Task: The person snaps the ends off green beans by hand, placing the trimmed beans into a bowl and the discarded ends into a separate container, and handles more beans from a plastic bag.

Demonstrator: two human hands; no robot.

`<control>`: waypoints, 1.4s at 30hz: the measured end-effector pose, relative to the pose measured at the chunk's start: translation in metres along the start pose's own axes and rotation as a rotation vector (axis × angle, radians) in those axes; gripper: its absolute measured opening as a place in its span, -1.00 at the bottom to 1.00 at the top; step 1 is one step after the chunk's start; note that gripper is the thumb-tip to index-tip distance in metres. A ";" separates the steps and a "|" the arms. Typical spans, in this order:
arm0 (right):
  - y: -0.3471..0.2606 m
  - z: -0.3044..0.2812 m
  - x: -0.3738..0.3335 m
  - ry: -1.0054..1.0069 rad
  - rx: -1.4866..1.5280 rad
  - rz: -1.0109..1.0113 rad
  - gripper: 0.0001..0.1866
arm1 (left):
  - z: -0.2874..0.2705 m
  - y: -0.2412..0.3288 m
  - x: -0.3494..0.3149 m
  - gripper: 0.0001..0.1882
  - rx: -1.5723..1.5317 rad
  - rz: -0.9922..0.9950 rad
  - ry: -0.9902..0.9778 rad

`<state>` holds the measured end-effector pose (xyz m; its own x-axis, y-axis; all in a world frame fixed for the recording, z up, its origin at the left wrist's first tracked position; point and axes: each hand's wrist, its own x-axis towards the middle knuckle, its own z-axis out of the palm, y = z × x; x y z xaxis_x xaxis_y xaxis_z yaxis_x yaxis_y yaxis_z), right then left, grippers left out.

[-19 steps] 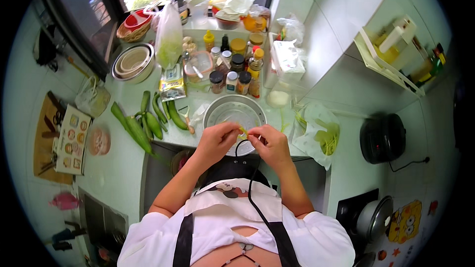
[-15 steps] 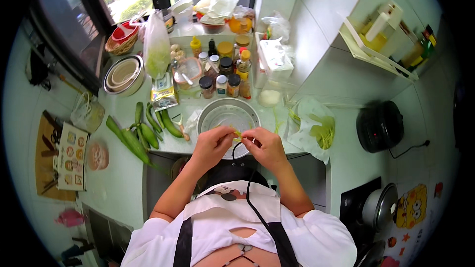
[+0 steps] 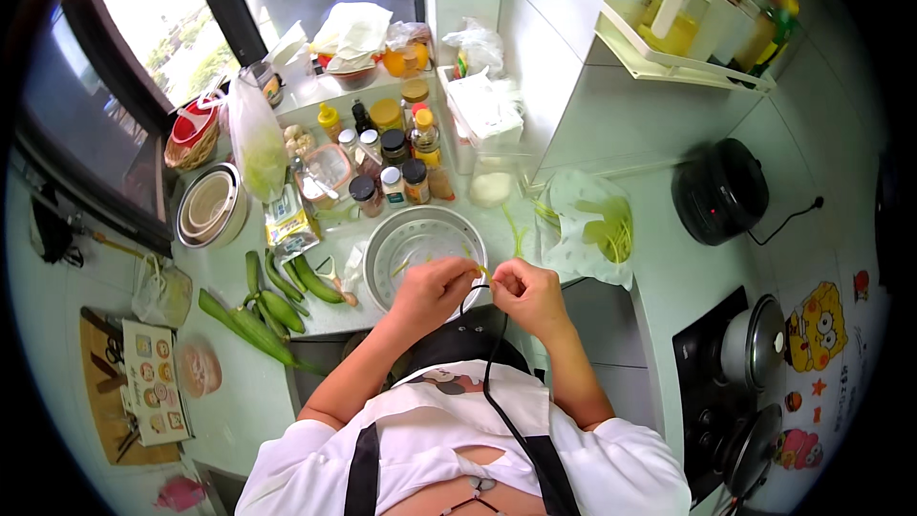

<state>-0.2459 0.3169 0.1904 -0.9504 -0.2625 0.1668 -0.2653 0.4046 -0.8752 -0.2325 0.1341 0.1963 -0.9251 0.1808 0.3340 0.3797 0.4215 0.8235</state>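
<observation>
My left hand (image 3: 432, 298) and my right hand (image 3: 530, 300) face each other over the near right edge of a round metal basin (image 3: 371, 266). Both are closed in a pinch, with a thin yellow-green vegetable stem (image 3: 483, 272) between their fingertips. A few small green bits lie in the perforated bottom of the basin. Beyond my right hand, a couple of loose green stalks (image 3: 516, 229) rest on the counter. To their right sits a white plastic bag (image 3: 571, 253) with more thin green stalks showing in its opening.
Green gourds (image 3: 258, 330) and a peeler (image 3: 334, 280) lie left of the basin. Behind it stand several seasoning jars (image 3: 392, 182), a lidded container and a bagged vegetable (image 3: 260, 139). A black cooker (image 3: 721, 193) is at right, near a stove with pots (image 3: 750, 344).
The view has turned, so the scene sits differently in the picture. Both hands have shifted rightward relative to the basin, toward its edge, still pinching the stem.
</observation>
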 end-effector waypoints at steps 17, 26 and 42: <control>0.026 0.007 0.007 0.301 0.535 0.186 -0.94 | 0.002 -0.052 -0.021 -0.94 0.335 0.033 -0.039; 0.054 0.079 0.032 0.010 0.032 0.111 -0.87 | -0.043 -0.088 -0.157 -0.86 0.294 -0.514 0.238; 0.118 0.066 0.024 0.084 -0.050 0.117 -0.91 | -0.005 -0.208 -0.373 -0.80 0.399 -1.328 0.301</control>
<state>-0.2897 0.3006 0.0615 -0.9850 -0.1376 0.1043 -0.1578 0.4715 -0.8676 0.0337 -0.0258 -0.0976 -0.5374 -0.7141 -0.4486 -0.8299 0.3532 0.4319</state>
